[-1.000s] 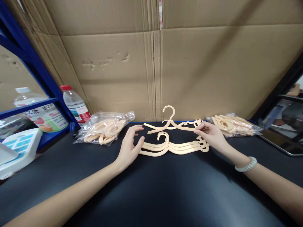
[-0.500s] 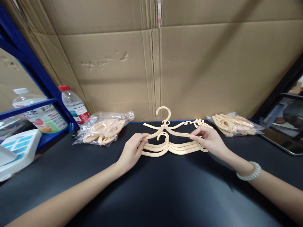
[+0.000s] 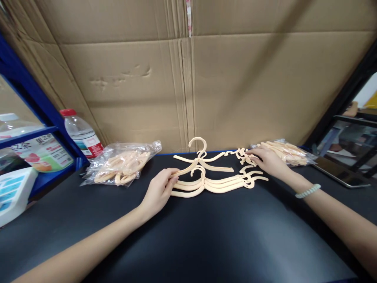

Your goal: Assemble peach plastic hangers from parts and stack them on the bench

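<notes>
My left hand (image 3: 159,189) is closed on the left arm of a cream plastic clothes hanger (image 3: 216,168), its hook pointing up and away from me. Below that hanger lies a stack of matching hangers (image 3: 224,185), with curved hook pieces at the right end. Another hanger (image 3: 215,158) lies behind, partly covered. At the right, my right hand (image 3: 266,160) reaches with bent fingers over a small pile of curved plastic hook pieces (image 3: 242,154). Its fingertips are at the pile's edge; whether they grip a piece is hidden.
Clear bags of hanger parts lie at left (image 3: 123,163) and right (image 3: 290,152) on the black table (image 3: 206,243). A red-capped bottle (image 3: 82,133) and a blue shelf frame (image 3: 44,133) stand at left. Cardboard (image 3: 132,86) walls the back; a dark flat device (image 3: 338,171) lies at right.
My right hand has let go of the hanger's right arm and moved right and back to the small hook pieces. My left hand keeps hold of the hanger. The view has shifted slightly.
</notes>
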`<state>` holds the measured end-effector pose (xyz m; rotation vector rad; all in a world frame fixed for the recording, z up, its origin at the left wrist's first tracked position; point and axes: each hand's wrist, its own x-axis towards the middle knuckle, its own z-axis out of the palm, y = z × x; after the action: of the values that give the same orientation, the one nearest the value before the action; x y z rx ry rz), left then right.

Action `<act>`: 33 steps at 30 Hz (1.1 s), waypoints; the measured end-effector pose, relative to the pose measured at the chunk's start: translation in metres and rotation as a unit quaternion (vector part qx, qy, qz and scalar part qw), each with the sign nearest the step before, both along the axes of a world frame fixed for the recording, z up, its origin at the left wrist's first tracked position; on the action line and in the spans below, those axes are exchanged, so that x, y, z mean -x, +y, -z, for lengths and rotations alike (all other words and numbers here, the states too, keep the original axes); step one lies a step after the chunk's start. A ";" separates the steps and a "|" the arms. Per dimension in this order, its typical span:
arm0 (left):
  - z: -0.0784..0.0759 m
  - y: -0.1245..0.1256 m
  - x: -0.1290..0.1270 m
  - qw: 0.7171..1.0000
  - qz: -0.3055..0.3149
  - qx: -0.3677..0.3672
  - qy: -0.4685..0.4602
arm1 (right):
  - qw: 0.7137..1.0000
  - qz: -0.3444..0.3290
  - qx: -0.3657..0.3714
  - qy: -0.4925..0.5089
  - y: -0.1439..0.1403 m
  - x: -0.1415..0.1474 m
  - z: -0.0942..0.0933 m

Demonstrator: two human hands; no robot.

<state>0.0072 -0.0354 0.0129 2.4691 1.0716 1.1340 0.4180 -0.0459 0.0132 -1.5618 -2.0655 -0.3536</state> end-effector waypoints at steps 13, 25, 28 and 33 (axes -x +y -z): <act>0.002 0.002 0.000 1.000 0.005 0.014 -0.007 | 0.992 -0.073 0.016 -0.105 0.021 0.006 0.013; 0.001 0.002 0.000 1.000 0.008 -0.004 -0.015 | 0.915 -0.011 -0.080 0.396 -0.019 0.045 -0.021; 0.001 0.002 0.000 1.000 0.008 -0.006 -0.017 | 0.842 -0.066 -0.009 0.535 -0.030 0.064 -0.022; 0.002 0.000 0.001 1.000 0.013 -0.001 -0.024 | 0.795 -0.092 0.045 0.598 -0.036 0.083 -0.014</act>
<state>0.0065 -0.0350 0.0113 2.4362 1.0235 1.1812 0.3353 -0.0814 0.0271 -1.0861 -1.1567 0.6807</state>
